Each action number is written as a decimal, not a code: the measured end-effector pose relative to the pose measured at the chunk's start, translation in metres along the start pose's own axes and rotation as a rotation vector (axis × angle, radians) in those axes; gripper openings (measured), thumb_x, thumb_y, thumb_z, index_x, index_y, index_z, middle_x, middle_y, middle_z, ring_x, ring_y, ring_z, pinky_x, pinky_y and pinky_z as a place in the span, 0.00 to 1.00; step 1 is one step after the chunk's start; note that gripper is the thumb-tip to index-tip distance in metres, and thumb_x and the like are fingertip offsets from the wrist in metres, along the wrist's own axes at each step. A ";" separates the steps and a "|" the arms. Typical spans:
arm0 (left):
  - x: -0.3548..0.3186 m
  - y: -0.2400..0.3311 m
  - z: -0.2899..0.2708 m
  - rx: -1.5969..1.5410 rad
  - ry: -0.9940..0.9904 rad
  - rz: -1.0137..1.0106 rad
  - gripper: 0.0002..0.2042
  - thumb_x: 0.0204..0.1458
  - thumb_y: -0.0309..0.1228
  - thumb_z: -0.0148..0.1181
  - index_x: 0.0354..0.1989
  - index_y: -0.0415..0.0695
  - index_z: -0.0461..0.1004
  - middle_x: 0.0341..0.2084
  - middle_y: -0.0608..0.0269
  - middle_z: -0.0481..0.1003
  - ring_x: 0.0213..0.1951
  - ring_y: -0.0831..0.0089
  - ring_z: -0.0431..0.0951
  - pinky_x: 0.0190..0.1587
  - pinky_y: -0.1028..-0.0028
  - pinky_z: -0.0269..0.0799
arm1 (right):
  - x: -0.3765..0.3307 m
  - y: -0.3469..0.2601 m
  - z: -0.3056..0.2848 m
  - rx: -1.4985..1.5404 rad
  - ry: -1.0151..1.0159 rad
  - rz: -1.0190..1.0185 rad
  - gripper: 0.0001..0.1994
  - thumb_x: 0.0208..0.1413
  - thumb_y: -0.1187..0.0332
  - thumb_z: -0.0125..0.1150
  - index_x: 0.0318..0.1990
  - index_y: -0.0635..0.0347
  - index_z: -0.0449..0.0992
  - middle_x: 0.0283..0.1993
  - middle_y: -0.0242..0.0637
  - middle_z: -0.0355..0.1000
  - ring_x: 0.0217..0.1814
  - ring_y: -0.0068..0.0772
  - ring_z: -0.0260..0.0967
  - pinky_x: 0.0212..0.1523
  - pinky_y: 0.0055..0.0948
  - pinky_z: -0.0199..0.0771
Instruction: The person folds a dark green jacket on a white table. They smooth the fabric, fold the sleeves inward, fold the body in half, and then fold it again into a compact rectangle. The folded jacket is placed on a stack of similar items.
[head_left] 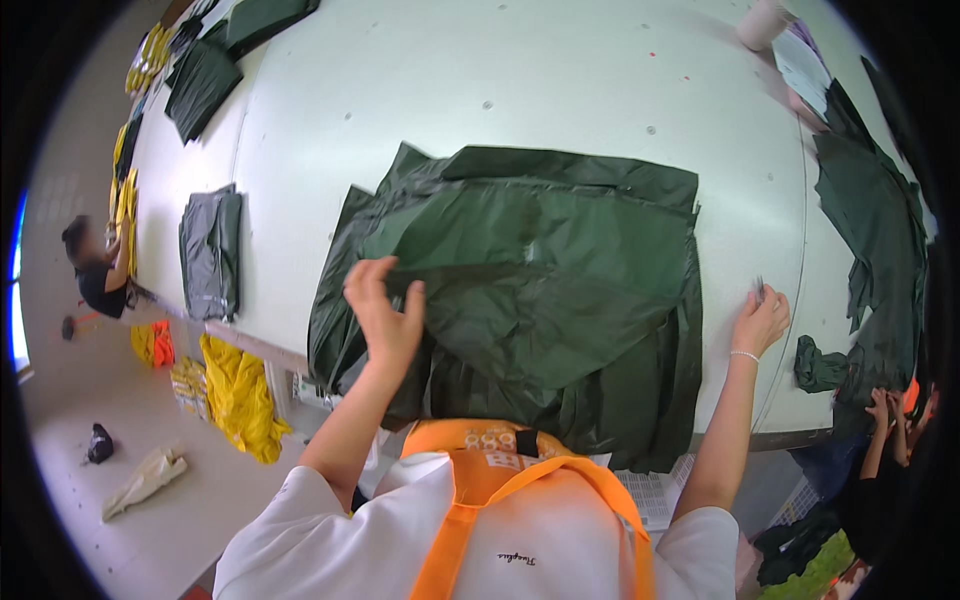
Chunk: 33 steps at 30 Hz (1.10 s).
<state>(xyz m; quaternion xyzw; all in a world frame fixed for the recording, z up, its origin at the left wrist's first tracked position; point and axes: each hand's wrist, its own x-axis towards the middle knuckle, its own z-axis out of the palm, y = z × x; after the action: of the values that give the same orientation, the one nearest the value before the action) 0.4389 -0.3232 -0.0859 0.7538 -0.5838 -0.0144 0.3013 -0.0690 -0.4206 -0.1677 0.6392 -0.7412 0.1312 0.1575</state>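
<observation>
A stack of dark green fabric pieces [540, 270] lies spread on the white table [520, 90] in front of me. My left hand [385, 310] pinches the near left edge of the top green piece, fingers closed on the cloth. My right hand [760, 318] rests on the table just right of the stack, its fingers closed around a small thin object that is too small to identify.
A folded grey piece [210, 255] lies at the table's left, more dark green pieces [215, 60] at the far left and a dark green pile [875, 230] at the right. Yellow fabric [240, 395] hangs below the left edge. Another person [95, 270] stands far left; another person's hands [885, 410] at right.
</observation>
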 end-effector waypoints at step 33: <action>-0.003 0.073 0.011 -0.200 -0.352 0.305 0.24 0.41 0.28 0.58 0.52 0.51 0.71 0.24 0.56 0.75 0.26 0.60 0.76 0.28 0.67 0.71 | -0.093 -0.277 -0.118 0.626 -0.656 -0.413 0.22 0.40 0.79 0.55 0.48 0.60 0.72 0.41 0.43 0.66 0.41 0.48 0.69 0.39 0.40 0.72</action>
<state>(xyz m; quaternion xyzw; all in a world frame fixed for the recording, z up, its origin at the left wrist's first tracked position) 0.3698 -0.3351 -0.0618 0.6094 -0.7299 -0.1576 0.2666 0.2249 -0.3312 -0.0990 0.7968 -0.5349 0.1054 -0.2606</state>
